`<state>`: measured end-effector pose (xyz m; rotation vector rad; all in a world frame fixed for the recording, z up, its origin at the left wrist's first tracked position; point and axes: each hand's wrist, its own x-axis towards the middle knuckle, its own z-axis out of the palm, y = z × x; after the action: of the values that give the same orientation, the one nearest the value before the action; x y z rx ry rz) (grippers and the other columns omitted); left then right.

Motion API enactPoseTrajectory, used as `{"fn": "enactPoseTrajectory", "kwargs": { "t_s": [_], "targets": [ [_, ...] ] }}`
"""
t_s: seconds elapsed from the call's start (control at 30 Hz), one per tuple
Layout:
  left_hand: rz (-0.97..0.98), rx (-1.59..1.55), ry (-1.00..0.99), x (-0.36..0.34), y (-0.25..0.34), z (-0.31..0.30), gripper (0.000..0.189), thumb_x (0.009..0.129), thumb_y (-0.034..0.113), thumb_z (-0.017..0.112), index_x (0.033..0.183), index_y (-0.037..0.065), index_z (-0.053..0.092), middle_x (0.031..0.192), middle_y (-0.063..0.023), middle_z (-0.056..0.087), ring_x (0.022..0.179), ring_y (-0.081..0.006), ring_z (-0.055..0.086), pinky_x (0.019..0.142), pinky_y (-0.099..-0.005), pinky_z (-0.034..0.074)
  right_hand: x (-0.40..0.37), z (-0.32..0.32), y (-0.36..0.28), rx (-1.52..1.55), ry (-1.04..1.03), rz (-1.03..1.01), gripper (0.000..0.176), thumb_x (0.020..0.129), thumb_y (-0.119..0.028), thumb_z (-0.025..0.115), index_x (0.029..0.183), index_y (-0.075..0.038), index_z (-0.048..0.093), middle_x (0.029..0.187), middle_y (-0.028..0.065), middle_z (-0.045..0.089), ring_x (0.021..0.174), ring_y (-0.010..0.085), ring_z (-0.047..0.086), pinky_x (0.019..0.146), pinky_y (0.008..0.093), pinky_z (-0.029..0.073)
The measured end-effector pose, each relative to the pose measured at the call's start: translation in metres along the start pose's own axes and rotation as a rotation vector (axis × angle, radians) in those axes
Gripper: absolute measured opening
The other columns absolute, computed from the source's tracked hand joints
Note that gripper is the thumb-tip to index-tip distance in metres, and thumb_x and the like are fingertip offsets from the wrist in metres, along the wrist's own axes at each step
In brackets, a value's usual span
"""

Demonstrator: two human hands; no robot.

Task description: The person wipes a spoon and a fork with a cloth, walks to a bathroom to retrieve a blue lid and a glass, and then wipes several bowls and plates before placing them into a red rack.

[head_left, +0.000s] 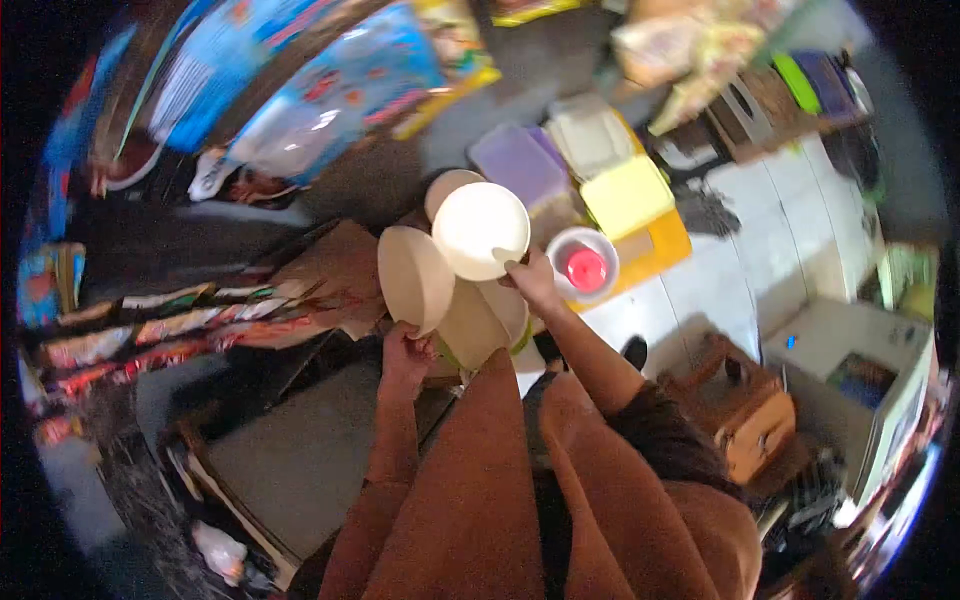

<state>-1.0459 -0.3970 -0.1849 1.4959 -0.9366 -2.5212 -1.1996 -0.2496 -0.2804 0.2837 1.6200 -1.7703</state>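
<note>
I see the left hand (405,352) clenched on a cream plate (415,278) held on edge, right hand (533,282) pinching the white bowl (480,230) by its rim, fingertips hidden behind it, blue packets (300,90) blurred, print unreadable

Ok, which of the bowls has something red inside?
The small white bowl beside the right hand; it holds something red, while the cream bowls being held look plain.

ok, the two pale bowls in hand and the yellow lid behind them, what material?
The white bowl in the right hand: likely plastic or melamine, smooth, glossy, bright glare. The cream bowl in the left hand: same look, duller sheen; ceramic not ruled out. The yellow lid: probably matte plastic, flat even colour.
</note>
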Motion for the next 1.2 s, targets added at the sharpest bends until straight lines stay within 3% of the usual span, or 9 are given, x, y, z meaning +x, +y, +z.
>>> {"fn": "enactPoseTrajectory", "kwargs": {
  "t_s": [0.03,0.13,0.3,0.43,0.53,0.67,0.87,1.07,1.2],
  "targets": [
    [0.016,0.045,-0.089,-0.006,-0.002,0.003,0.018,0.073,0.014,0.045,0.056,0.009,0.040,0.044,-0.0001,0.033,0.040,-0.0134,0.036,0.041,-0.0261,0.034,-0.019,-0.019,0.002,0.034,-0.055,0.007,0.039,0.070,-0.001,0.051,0.107,0.006,0.037,0.089,0.0147,0.053,0.069,0.0203,0.057,0.054,0.0284,0.052],
    [-0.064,0.287,-0.210,-0.024,-0.010,0.038,0.017,0.071,0.015,0.045,0.056,0.009,0.039,0.044,-0.0003,0.033,0.043,-0.0140,0.038,0.042,-0.0263,0.032,-0.094,-0.075,-0.010,0.230,0.101,-0.086,0.038,0.070,-0.002,0.050,0.105,0.010,0.039,0.080,0.0164,0.056,0.058,0.0175,0.057,0.048,0.0252,0.049],
    [-0.180,0.509,-0.515,-0.031,-0.045,0.116,0.016,0.070,0.016,0.045,0.057,0.008,0.041,0.048,-0.0016,0.037,0.045,-0.0149,0.039,0.044,-0.0271,0.031,-0.200,-0.172,-0.009,0.305,0.422,-0.034,0.033,0.072,-0.003,0.041,0.102,0.006,0.033,0.078,0.0146,0.052,0.054,0.0177,0.054,0.047,0.0261,0.049],
    [-0.218,0.795,-0.697,-0.056,-0.097,0.189,0.013,0.070,0.017,0.046,0.062,0.007,0.042,0.052,-0.0031,0.041,0.047,-0.0157,0.042,0.046,-0.0277,0.034,-0.274,-0.225,0.021,0.489,0.753,-0.061,0.033,0.071,-0.004,0.038,0.102,0.006,0.033,0.079,0.0160,0.053,0.055,0.0194,0.055,0.049,0.0277,0.050],
    [-0.199,0.948,-0.730,-0.098,-0.149,0.229,0.013,0.070,0.018,0.047,0.066,0.006,0.043,0.053,-0.0033,0.042,0.048,-0.0163,0.044,0.047,-0.0276,0.035,-0.342,-0.250,0.043,0.700,0.811,-0.064,0.035,0.069,-0.002,0.036,0.103,0.005,0.032,0.081,0.0175,0.053,0.059,0.0215,0.057,0.050,0.0286,0.051],
    [-0.354,1.110,-0.931,-0.145,-0.225,0.244,0.015,0.074,0.020,0.046,0.077,0.006,0.046,0.055,-0.0016,0.044,0.052,-0.0148,0.044,0.050,-0.0268,0.035,-0.433,-0.261,0.087,0.842,0.974,-0.114,0.036,0.069,-0.002,0.035,0.104,0.005,0.030,0.083,0.0194,0.054,0.064,0.0244,0.059,0.052,0.0289,0.051],
    [-0.491,1.283,-1.085,-0.229,-0.346,0.236,0.015,0.076,0.020,0.046,0.078,0.005,0.047,0.058,-0.0036,0.049,0.055,-0.0156,0.050,0.055,-0.0280,0.043,-0.551,-0.270,0.152,0.915,1.203,-0.173,0.034,0.071,-0.003,0.035,0.104,0.004,0.032,0.085,0.0188,0.055,0.065,0.0248,0.060,0.054,0.0274,0.051],
    [-0.452,1.357,-1.225,-0.303,-0.421,0.232,0.019,0.075,0.017,0.047,0.089,0.005,0.042,0.054,-0.0038,0.049,0.051,-0.0157,0.051,0.052,-0.0278,0.044,-0.622,-0.295,0.189,0.987,1.371,-0.221,0.031,0.072,-0.003,0.036,0.102,0.006,0.039,0.082,0.0174,0.056,0.065,0.0227,0.060,0.054,0.0259,0.051],
    [-0.547,1.473,-1.234,-0.312,-0.470,0.254,0.019,0.075,0.016,0.046,0.090,0.004,0.042,0.053,-0.0037,0.048,0.051,-0.0156,0.051,0.052,-0.0280,0.044,-0.653,-0.329,0.198,1.052,1.480,-0.325,0.030,0.075,-0.006,0.039,0.103,0.006,0.041,0.082,0.0172,0.057,0.064,0.0217,0.060,0.054,0.0239,0.050]
  ]
}}
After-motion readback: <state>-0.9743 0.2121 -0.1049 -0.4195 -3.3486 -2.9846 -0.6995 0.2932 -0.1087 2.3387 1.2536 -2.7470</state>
